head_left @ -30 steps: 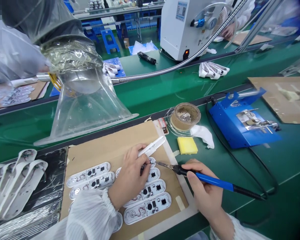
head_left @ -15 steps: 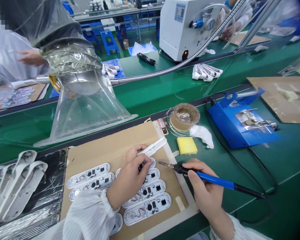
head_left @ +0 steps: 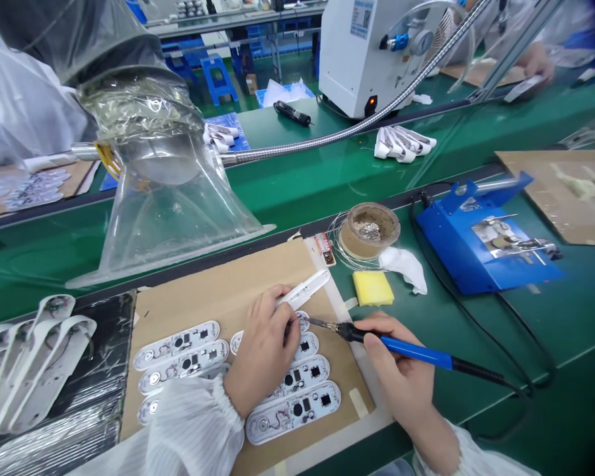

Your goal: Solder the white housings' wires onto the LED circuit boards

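Holding white tweezers (head_left: 302, 291) clamped in the left hand (head_left: 262, 354), the right hand (head_left: 401, 377) is gripping a soldering iron (head_left: 406, 350) at a circuit board (head_left: 300, 324).

boards (head_left: 297, 377) partly under left hand (head_left: 265, 350), solder joint too small

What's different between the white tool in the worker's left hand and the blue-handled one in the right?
The tweezers are white, short and cordless; the soldering iron has a blue handle, a metal tip and a black cord trailing off to the right. The left hand pinches the tweezers, which point up and away; the right hand holds the iron like a pen. Both meet over the same white circuit board.
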`<state>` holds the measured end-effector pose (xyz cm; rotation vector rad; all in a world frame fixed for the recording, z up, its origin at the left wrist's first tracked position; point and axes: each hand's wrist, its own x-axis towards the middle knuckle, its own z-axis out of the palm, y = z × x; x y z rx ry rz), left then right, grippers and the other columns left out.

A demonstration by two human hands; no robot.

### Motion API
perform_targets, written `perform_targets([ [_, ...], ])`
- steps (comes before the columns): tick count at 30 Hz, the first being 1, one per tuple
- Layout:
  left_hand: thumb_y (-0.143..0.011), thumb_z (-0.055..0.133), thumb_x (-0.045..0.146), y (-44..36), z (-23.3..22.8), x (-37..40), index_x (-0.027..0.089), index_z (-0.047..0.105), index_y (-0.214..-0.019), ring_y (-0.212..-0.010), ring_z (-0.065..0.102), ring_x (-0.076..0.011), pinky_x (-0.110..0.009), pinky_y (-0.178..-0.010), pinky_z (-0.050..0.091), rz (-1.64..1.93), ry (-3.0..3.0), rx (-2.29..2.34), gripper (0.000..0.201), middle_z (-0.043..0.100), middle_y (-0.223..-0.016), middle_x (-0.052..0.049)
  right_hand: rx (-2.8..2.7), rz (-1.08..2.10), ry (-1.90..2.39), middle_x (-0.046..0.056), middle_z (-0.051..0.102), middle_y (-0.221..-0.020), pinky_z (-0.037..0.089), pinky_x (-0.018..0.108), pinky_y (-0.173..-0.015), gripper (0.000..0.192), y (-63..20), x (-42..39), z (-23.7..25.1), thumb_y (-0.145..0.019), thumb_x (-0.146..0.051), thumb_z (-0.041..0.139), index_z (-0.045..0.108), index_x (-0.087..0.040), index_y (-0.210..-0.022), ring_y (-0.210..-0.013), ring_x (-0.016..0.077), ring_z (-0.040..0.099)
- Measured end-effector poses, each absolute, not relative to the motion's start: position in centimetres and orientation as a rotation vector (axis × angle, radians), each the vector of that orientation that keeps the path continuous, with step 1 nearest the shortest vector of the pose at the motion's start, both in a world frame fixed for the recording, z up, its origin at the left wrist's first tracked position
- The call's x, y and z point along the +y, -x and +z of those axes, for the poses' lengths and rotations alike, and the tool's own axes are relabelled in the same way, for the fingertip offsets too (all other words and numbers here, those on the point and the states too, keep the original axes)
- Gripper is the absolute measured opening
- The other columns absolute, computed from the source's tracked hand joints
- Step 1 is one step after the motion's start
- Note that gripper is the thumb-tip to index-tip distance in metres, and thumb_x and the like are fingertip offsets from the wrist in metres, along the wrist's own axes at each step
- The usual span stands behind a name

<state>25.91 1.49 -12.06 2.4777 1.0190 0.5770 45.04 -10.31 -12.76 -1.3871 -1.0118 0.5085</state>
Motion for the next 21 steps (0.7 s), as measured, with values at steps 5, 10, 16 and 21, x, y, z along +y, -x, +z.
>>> perform_targets([
  [5, -0.101, 0.052, 0.010, -26.06, -11.84, 1.36, 0.022, 0.051, -0.089, -0.120, 0.061, -0.0319, -0.054, -0.098, 0.054, 0.576, -2.499, 1.016, 0.017, 0.058, -0.132, -0.013, -1.037, 0.496, 1.371, -0.003, 0.071, -0.083, 0.056, 0.018, -0.067, 0.019, -45.04, -10.03, -12.58, -0.097, -0.014, 0.063, 0.076, -0.027, -0.098, -0.073, 0.0113, 0.067],
  [10, -0.100, 0.052, 0.008, -26.25, -11.71, 1.25, 0.023, 0.049, -0.090, -0.119, 0.061, -0.0321, -0.055, -0.097, 0.054, 0.585, -2.511, 1.025, 0.018, 0.058, -0.131, -0.013, -1.055, 0.504, 1.345, -0.002, 0.072, -0.086, 0.057, 0.019, -0.068, 0.019, -45.01, -10.15, -12.63, -0.098, -0.013, 0.063, 0.076, -0.027, -0.100, -0.076, 0.0120, 0.068],
  [16, -0.100, 0.052, 0.008, -26.38, -11.86, 1.22, 0.023, 0.047, -0.090, -0.118, 0.061, -0.0316, -0.054, -0.097, 0.055, 0.592, -2.521, 1.027, 0.019, 0.057, -0.130, -0.012, -1.061, 0.507, 1.333, -0.001, 0.072, -0.087, 0.058, 0.020, -0.067, 0.019, -45.25, -10.28, -12.84, -0.098, -0.012, 0.063, 0.076, -0.027, -0.102, -0.076, 0.0131, 0.069],
  [21, -0.100, 0.052, 0.008, -26.34, -11.82, 1.23, 0.023, 0.047, -0.089, -0.119, 0.060, -0.0317, -0.055, -0.098, 0.054, 0.577, -2.510, 1.027, 0.019, 0.057, -0.130, -0.013, -1.053, 0.501, 1.325, 0.002, 0.072, -0.089, 0.058, 0.024, -0.065, 0.018, -45.39, -10.55, -13.00, -0.099, -0.014, 0.064, 0.076, -0.026, -0.103, -0.077, 0.0157, 0.070],
])
